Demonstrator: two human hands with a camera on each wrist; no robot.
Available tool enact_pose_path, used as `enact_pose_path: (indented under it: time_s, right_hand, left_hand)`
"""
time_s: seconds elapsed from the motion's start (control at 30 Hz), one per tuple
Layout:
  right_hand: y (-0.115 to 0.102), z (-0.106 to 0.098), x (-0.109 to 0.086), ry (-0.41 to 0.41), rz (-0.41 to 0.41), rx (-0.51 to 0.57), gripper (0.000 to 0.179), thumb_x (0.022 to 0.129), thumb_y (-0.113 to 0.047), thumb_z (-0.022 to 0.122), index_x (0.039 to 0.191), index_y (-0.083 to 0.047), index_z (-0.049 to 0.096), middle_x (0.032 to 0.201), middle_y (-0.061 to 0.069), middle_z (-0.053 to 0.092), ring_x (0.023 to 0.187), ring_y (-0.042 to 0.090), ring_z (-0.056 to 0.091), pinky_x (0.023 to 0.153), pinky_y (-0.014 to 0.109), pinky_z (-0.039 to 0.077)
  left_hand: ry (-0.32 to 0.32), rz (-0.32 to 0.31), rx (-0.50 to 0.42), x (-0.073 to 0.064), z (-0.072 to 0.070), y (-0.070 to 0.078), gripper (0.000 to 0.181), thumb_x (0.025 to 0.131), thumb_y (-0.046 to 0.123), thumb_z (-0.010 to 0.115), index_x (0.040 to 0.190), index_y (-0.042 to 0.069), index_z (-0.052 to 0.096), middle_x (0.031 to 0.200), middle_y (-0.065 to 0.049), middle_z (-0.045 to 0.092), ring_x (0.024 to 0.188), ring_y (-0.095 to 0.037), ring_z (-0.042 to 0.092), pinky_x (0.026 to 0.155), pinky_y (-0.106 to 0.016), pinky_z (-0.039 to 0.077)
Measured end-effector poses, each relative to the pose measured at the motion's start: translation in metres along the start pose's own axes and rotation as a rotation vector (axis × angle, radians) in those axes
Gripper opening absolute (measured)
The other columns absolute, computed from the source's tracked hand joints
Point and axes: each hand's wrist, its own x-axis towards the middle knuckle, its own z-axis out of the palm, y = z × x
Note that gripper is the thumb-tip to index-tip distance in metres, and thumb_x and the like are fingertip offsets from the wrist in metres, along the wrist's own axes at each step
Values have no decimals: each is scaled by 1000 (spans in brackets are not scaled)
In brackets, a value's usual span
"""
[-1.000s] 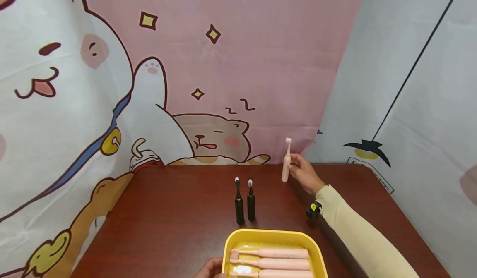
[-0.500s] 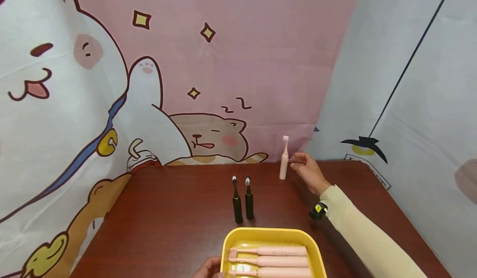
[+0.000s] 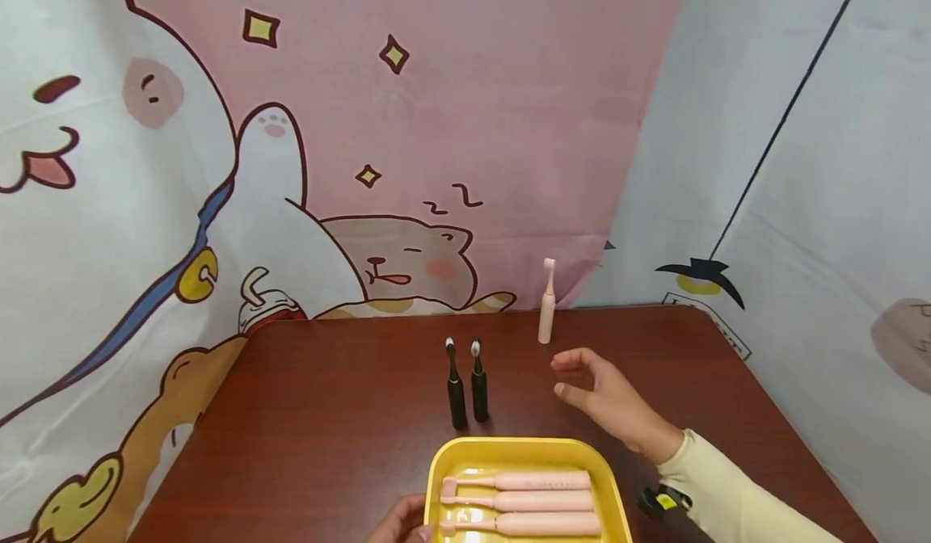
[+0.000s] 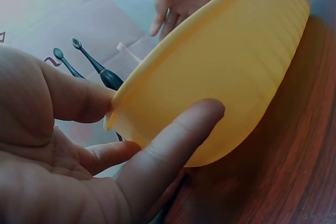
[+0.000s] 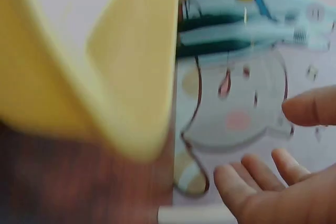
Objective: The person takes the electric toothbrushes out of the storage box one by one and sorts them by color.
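In the head view, my left hand (image 3: 402,520) holds the left side of a yellow plastic tray (image 3: 520,444). The left wrist view shows its thumb (image 4: 181,140) against the outer wall and other fingers at the rim. Three pink electric toothbrushes (image 3: 538,501) lie side by side inside the tray. My right hand (image 3: 607,401) is over the table right of centre, fingers spread loosely with nothing between them. Beyond it, a pink electric toothbrush (image 3: 546,317) stands upright near the back edge. Two black electric toothbrushes, a left one (image 3: 456,397) and a right one (image 3: 480,393), stand upright behind the tray.
The dark red-brown wooden table (image 3: 327,414) meets a pink cartoon-printed backdrop (image 3: 509,123) at the back. A pale grey printed sheet (image 3: 800,204) hangs along the right side. A dark strap with a yellow mark (image 3: 665,500) sits at my right wrist.
My right hand has let go of the pink toothbrush, which now stands alone, and has drawn back toward me. The left hand stays at the tray. The head view has shifted slightly.
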Motion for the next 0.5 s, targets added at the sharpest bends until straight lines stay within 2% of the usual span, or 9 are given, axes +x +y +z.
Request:
enact_pose_path:
  time_s: [0.13,0.27,0.4,0.5]
  right_hand:
    - [-15,15,-25,-239,-60,53,37,94,-21,68,126,-8,56,128,12,60,121,33,56,93,28,51]
    - [-24,29,-39,-471,-102,60,31,96,-24,65,125,-15,59,126,12,62,117,28,58,97,27,51]
    - [-23,41,-46,-644,-122,70,31,97,-26,64,125,-15,60,124,7,64,117,23,61,96,25,51]
    - [-16,48,-47,-734,-108,108,33,98,-22,63,128,-9,59,126,9,64,119,23,61,96,24,51]
  left_hand:
    - [4,-5,9,-2,0,3,63,98,21,56,138,-20,29,128,-23,57,107,-26,63,84,-32,57]
    - [17,-51,-17,-2,-1,7,61,98,23,57,140,-14,32,127,-18,58,106,-26,64,84,-35,58]
    - [13,-52,-16,-2,-1,9,60,99,23,55,141,-13,31,129,-17,57,107,-25,63,85,-34,57]
    - [7,-44,-12,-3,1,7,60,99,22,55,140,-14,31,128,-18,57,107,-25,63,85,-34,57]
